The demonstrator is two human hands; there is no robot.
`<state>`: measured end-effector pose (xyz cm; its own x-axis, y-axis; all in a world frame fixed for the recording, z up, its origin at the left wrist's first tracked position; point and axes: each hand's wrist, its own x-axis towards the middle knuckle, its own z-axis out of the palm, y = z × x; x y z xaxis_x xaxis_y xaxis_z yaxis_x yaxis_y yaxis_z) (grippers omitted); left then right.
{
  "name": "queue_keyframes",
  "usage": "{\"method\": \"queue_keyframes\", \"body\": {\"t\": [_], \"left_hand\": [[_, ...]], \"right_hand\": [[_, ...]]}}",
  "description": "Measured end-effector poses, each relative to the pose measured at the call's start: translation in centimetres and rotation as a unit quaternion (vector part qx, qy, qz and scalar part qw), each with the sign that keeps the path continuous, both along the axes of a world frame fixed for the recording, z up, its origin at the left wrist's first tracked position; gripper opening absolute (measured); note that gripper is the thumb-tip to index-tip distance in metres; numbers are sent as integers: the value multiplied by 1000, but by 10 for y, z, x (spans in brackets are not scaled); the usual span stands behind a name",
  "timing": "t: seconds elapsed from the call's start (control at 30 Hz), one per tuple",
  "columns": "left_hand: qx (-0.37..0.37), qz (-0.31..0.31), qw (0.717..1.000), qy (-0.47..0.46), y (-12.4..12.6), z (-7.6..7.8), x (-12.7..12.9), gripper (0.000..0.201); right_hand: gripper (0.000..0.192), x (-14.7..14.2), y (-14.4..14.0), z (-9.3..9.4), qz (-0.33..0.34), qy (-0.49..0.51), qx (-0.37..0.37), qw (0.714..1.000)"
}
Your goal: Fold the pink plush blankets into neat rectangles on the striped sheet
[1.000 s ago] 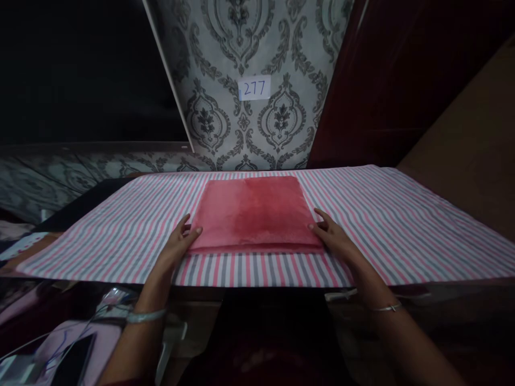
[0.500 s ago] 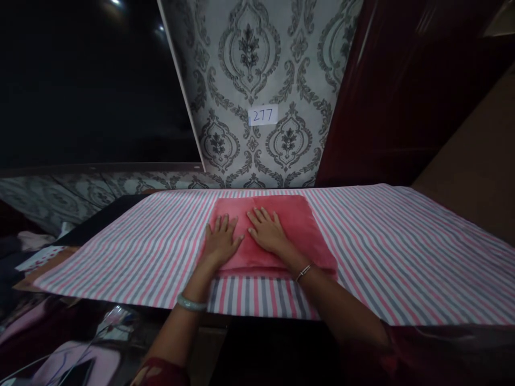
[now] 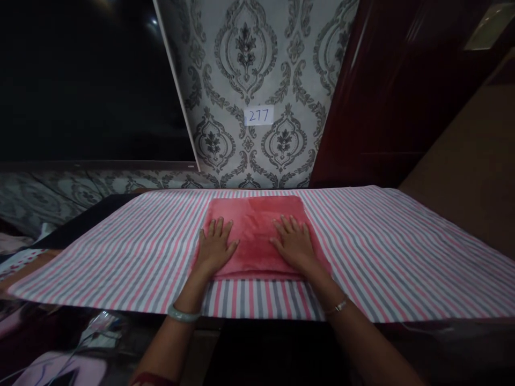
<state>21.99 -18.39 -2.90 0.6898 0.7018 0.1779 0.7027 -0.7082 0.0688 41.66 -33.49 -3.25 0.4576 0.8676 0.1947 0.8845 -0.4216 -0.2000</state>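
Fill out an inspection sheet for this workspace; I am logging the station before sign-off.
Surface: striped cloth, pink, grey and white, spread flat over the table.
Job's things: folded red towel, lying square on the cloth's middle.
Clutter: nothing seen on the cloth.
Hands: left hand flat on the towel's left edge; right hand flat on its right part, fingers spread; a bangle on each wrist.
Cables: thin wires below the table's near left edge, dim.
Surroundings: patterned wallpaper with a paper label reading 277; dark wooden panel at right.
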Motion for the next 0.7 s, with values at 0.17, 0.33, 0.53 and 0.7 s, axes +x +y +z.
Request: {"method": "queue_keyframes", "body": {"t": [0.17,0.33,0.53,0.7], "left_hand": [[5,-4,1000,-10,3,-4,0,65],[-12,-10,1000,11,0,13,-2,63],[7,-133,991,-26,-40,39,18,54],[-8,-159,987,-3,-72,5,28,61]], "right_hand": [[58,-3,-34,-21,-15,-29,31,999],[51,6,-48,-14,46,-10,19,999],[47,32,-45,10,67,20,89,994],[53,24,-38,-14,35,-32,56,997]]}}
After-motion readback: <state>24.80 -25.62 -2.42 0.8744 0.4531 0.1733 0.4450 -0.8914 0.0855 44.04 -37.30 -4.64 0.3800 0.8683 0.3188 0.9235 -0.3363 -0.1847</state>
